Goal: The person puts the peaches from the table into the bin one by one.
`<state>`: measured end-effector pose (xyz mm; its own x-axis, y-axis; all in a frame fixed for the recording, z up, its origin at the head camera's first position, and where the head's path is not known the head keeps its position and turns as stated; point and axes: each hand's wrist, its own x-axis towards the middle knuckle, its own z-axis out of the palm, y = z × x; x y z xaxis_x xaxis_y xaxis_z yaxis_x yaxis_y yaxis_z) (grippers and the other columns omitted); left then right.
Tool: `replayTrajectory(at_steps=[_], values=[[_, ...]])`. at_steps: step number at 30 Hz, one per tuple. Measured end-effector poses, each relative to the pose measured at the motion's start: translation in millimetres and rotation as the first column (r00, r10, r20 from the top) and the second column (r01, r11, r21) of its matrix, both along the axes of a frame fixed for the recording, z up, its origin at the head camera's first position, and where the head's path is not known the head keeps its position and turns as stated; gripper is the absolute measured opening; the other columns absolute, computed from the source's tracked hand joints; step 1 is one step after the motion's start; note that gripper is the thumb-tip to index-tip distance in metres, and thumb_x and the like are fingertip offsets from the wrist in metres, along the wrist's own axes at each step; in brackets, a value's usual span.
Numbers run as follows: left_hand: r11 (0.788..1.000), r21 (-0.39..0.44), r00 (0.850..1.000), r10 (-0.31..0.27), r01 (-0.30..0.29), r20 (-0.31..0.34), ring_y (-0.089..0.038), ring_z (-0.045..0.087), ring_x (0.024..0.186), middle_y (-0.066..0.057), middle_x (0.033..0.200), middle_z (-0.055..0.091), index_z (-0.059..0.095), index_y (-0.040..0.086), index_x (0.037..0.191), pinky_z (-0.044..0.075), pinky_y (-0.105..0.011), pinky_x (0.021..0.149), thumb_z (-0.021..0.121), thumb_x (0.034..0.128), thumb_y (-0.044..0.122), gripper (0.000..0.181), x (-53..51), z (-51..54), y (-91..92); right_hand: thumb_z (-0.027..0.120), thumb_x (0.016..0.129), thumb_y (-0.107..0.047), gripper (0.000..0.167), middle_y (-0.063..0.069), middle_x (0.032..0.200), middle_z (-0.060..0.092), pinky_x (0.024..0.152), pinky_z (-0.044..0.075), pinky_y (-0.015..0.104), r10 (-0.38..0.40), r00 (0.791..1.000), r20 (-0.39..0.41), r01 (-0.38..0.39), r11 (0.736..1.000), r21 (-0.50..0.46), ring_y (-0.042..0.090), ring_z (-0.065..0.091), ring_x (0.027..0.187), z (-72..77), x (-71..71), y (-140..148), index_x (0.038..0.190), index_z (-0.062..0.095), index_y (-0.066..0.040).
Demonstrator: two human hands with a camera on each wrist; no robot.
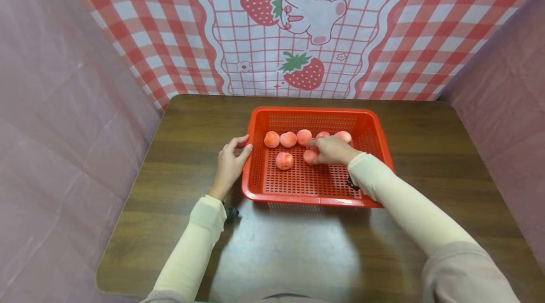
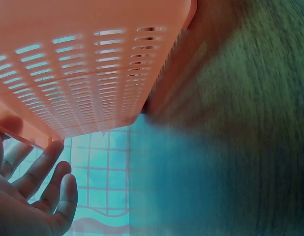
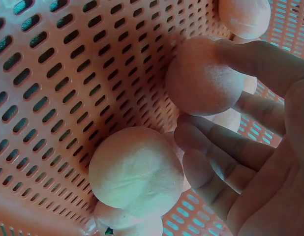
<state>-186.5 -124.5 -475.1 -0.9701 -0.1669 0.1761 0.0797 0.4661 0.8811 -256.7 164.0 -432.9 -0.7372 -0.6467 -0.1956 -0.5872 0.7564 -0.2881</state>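
A red plastic basket with slotted walls holds several pink-orange peaches, most of them in a row along its far side. My right hand reaches into the basket and pinches a peach between thumb and fingers. Below its curled fingers, in the right wrist view, lies another peach. A separate peach sits to the left of the held one, in front of the row. My left hand touches the basket's left rim from outside, its fingers loosely bent and spread in the left wrist view.
The basket stands on a brown wooden table. Behind the table hangs a red-and-white checked cloth with strawberry prints. Pinkish drapes flank both sides.
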Motion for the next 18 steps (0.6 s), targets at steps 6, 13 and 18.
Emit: replayTrajectory(at_steps=[6,13,18], values=[[1.000,0.002,1.000,-0.003,0.003,0.000,-0.030,0.063,0.101,-0.012,0.114,0.070,0.066,0.011,0.123,0.055,-0.044,0.087,0.066,0.0923,0.021,0.033,0.1,0.1,0.8,0.078,0.078,-0.021,0.022,0.002,0.072,0.056,0.063,0.042,0.034,0.004,1.000,-0.024,-0.004,1.000,0.009,0.018,0.049,0.066,-3.8,1.6,-1.1,0.094,0.065,-0.014],[1.000,0.006,1.000,-0.002,0.002,-0.009,-0.030,0.065,0.099,-0.014,0.112,0.071,0.066,0.010,0.123,0.056,-0.043,0.086,0.066,0.0925,0.020,0.032,0.8,1.9,1.1,0.076,0.080,-0.020,0.019,0.002,0.075,0.059,0.066,0.043,0.035,0.023,0.999,-0.039,-0.022,0.999,0.023,0.019,0.049,0.067,-6.7,1.8,-5.9,0.094,0.067,-0.013],[1.000,0.014,1.000,0.000,0.000,-0.011,-0.030,0.064,0.100,-0.014,0.111,0.071,0.067,0.010,0.123,0.056,-0.043,0.086,0.066,0.0926,0.021,0.032,1.5,2.0,0.2,0.076,0.076,-0.016,0.015,0.002,0.073,0.058,0.066,0.044,0.037,0.043,0.997,-0.069,-0.043,0.999,0.006,0.019,0.050,0.067,-8.9,1.7,-9.4,0.087,0.066,-0.011]])
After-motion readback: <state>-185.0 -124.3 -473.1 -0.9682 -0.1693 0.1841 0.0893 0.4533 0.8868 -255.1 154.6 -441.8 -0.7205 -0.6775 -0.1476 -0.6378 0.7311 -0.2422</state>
